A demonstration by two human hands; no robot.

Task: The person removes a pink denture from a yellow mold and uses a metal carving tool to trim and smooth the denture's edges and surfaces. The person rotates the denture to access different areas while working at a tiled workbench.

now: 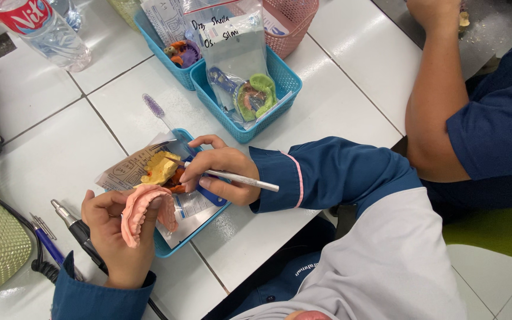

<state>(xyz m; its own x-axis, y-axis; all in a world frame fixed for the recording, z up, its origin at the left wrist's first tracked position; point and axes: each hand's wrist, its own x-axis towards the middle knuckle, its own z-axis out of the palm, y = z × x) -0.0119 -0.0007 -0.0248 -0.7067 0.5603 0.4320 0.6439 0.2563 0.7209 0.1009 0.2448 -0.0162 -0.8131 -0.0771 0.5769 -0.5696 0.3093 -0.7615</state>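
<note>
Two hands are at work. The left hand grips one pink denture base, fingers curled round it. The right hand is closed on one thin metal instrument, its tip reaching left to a yellow plaster cast just beside the fingers. Under both lies one blue basket; two more blue baskets sit beyond the right hand, a pink basket farther off. One toothbrush lies just above.
</note>
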